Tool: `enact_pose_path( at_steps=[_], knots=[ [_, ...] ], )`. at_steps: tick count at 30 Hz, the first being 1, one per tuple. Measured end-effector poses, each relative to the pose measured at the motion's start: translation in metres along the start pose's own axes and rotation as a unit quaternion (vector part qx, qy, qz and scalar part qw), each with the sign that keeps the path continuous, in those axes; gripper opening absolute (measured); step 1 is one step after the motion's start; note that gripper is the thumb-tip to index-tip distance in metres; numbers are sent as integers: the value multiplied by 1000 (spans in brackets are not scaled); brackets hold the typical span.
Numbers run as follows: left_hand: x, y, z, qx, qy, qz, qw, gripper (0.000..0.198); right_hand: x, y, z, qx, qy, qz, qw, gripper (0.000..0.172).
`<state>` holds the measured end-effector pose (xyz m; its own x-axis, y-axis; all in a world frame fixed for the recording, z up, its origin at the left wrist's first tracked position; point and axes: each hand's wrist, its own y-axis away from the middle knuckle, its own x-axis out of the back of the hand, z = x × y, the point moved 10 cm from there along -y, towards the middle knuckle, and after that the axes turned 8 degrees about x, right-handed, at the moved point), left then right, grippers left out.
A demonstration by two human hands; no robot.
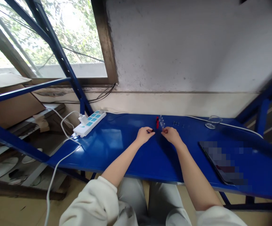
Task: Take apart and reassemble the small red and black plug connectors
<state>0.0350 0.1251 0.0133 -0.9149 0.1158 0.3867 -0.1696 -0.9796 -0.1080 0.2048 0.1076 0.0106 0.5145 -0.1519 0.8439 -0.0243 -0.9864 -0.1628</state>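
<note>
Clear pieces (161, 121) lie just beyond the right hand (171, 135), its grip unclear, while the left hand (143, 135) pinches a dark piece (152, 130).

From where I'm standing, I'm counting one left hand (145, 135), one right hand (171, 135), one blue table (124, 160), one power strip (86, 129), one upright plug adapter (83, 119), one dark tablet-like slab (217, 163) and one clear round container (210, 126). The slim clear pieces (161, 121) and the red bits (157, 123) are bunching too closely for counting.
</note>
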Motion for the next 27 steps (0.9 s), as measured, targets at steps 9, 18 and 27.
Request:
enact_pose_path(
  at_steps=[9, 18, 27],
  knots=[
    [-30, -15, 19, -6, -140, 55, 989, 9, -1, -2, 14, -41, 20, 25, 999, 17],
    [-38, -14, 16, -13, -231, 56, 971, 11, -2, 1, 16, -62, 47, 12, 997, 20],
    [-39, 26, 46, -136, -262, 44, 954, 46, 1, 4, 11, -57, 59, 16, 997, 21]
  ],
)
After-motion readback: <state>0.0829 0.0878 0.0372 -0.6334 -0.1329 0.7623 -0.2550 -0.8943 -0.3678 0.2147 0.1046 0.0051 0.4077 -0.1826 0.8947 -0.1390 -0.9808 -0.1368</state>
